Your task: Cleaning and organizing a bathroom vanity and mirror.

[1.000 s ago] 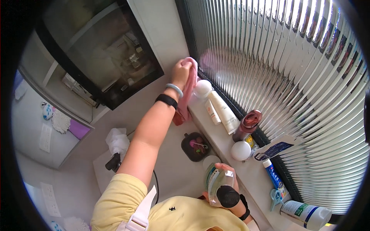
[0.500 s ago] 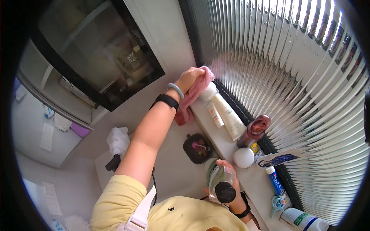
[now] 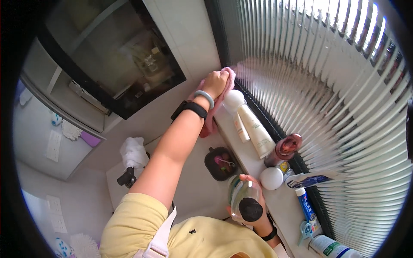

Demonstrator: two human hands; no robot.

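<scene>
My left hand (image 3: 215,82) is stretched far forward, its fingers closed on a pink cloth (image 3: 231,78). It presses the cloth at the far end of the ledge (image 3: 247,153), where the ribbed glass meets the wall. Part of the cloth hangs down over the ledge's edge. Close to my body, my right hand (image 3: 260,206) is wrapped round a clear bottle (image 3: 245,191) with a black cap pointing up at me. Just beside the cloth stands a white round-topped container (image 3: 234,99). A large cream tube (image 3: 257,135) and a smaller tube (image 3: 241,128) lie behind it.
Along the ledge are a dark red bottle (image 3: 287,150), a white round jar (image 3: 271,178), a blue tube (image 3: 306,207) and a white canister (image 3: 329,247). A dark tray (image 3: 210,168) with small items sits below. Ribbed glass (image 3: 335,107) borders the right; a black-framed cabinet door (image 3: 172,73) stands left.
My left hand has shifted slightly to the right in the picture, with the cloth bunched flatter under it. The bottle in my right hand has tipped a little and otherwise stays in place.
</scene>
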